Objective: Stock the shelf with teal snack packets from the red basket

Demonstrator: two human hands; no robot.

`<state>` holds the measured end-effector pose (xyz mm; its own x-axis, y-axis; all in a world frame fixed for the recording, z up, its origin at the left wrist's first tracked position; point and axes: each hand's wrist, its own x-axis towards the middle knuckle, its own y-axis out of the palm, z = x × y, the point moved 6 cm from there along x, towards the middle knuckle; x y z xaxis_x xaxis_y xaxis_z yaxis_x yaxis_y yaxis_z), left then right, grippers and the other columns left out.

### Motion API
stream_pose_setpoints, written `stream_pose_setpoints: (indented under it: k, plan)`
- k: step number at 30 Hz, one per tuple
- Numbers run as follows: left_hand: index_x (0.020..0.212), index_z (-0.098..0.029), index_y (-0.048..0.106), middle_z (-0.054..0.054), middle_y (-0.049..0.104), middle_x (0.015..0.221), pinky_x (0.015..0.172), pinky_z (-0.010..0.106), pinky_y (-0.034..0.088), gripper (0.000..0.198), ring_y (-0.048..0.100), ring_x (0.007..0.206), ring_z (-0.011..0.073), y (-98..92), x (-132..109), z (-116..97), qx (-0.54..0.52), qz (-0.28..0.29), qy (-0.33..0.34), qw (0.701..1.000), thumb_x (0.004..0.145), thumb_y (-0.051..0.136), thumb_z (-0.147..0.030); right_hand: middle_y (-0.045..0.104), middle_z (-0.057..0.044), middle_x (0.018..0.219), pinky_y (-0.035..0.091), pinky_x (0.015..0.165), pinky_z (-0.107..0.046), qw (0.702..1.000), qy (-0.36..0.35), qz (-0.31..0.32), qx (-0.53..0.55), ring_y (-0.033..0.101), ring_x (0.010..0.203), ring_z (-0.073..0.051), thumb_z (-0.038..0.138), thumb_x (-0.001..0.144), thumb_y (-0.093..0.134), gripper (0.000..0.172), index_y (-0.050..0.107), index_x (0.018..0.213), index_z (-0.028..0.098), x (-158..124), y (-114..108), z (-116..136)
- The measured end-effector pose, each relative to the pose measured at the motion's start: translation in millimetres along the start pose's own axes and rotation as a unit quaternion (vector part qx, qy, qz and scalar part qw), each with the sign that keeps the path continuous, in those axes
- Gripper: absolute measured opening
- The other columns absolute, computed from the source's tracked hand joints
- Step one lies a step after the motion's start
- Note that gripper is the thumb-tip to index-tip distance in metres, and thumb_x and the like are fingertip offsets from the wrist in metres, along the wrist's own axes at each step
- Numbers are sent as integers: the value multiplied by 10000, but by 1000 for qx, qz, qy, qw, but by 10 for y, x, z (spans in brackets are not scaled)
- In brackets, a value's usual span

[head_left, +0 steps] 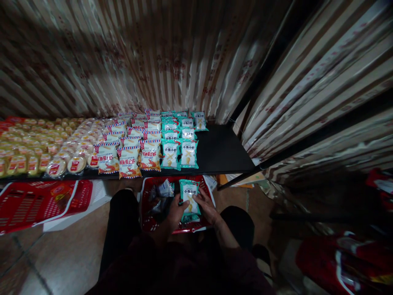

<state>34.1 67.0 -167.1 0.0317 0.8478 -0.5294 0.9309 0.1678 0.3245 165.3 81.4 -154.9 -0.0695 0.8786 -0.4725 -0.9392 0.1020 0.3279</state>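
Note:
Both my hands grip a teal snack packet [189,196] over a red plastic basket [147,221] on the floor between my knees. My left hand [174,213] clasps the packet's lower left side and my right hand [206,206] its right edge. More packets and crumpled wrapping lie in the basket under the one I hold. Just beyond the basket runs a low black shelf [221,151] with rows of the same teal packets [179,152] at its middle.
Left of the teal rows lie red-and-white striped packets [129,160], round cracker packs [66,164] and yellow sweets [21,162]. A flat red basket [33,203] lies on the floor at left. Striped sheeting hangs behind. Red bags [344,258] sit at lower right.

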Motion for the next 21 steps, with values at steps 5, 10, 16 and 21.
stream_pose_setpoints:
  k: [5,10,16,21]
  plan:
    - [1047,-164,651,99,709,1035,781,330,542,538,677,891,235,-21,-76,-113,8,0,-2,1000,615,801,-449,715,-47,1022,559,761,-371,1000,3,-3,5,698,851,-228,403,625,793,782,469,1321,255,35,5,-6]
    - [968,-162,662,96,711,1041,765,308,541,471,677,902,232,-27,-77,-144,15,-3,16,1000,617,794,-448,706,-39,1067,555,784,-356,1000,1,14,-5,694,874,-214,391,659,776,755,466,1336,267,25,5,13]
    - [969,-157,662,79,725,940,754,316,535,461,683,825,217,-43,-74,-152,3,-10,16,1000,647,759,-472,708,-56,1047,549,812,-355,998,26,38,-39,691,898,-219,451,687,750,745,476,1346,237,-53,-9,-28]
    - [1005,-148,627,103,695,1018,795,313,509,365,656,905,215,-187,-1,-97,115,-105,27,987,692,730,-304,683,-55,1123,537,850,-368,993,-18,8,-120,674,946,-228,505,672,739,771,483,1353,249,-70,-61,-15]
